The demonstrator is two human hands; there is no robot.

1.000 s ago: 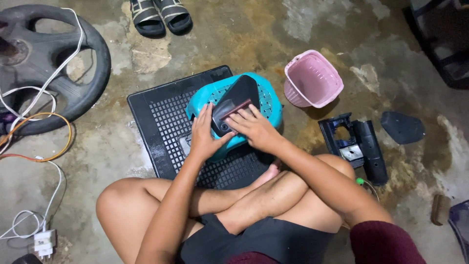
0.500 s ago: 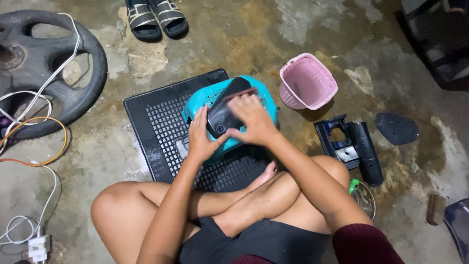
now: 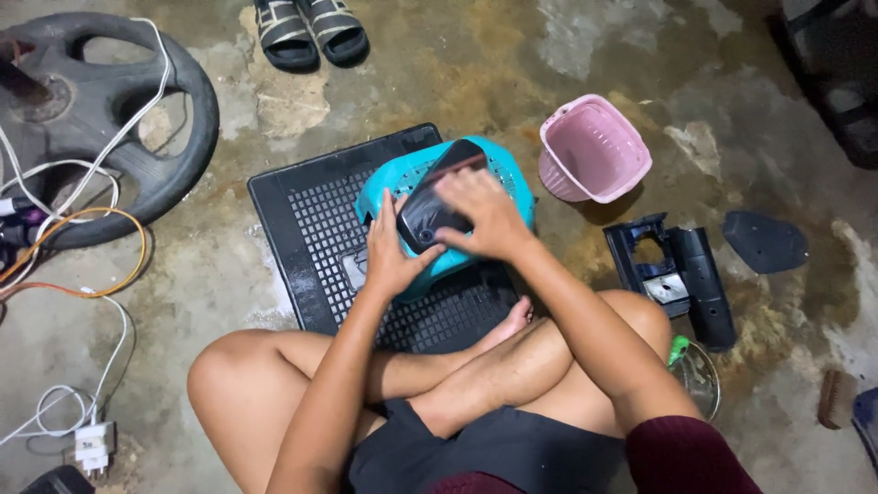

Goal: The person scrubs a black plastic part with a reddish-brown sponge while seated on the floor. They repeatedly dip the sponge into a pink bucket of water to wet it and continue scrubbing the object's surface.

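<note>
Lying at frame centre on the turquoise basket (image 3: pixel 512 183), the dark flat panel (image 3: pixel 430 206) points its long axis to upper right; left hand (image 3: pixel 391 256) grips its lower-left end, right hand (image 3: pixel 485 215) presses flat on top.

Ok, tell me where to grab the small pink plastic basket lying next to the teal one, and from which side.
Take the pink plastic basket by its rim, on the upper right edge, coming from above. It seems to lie tilted with its open mouth facing up and right, so that rim is exposed and thin enough to pinch. The floor around it looks free there; the teal basket and both hands sit to its left.
</note>
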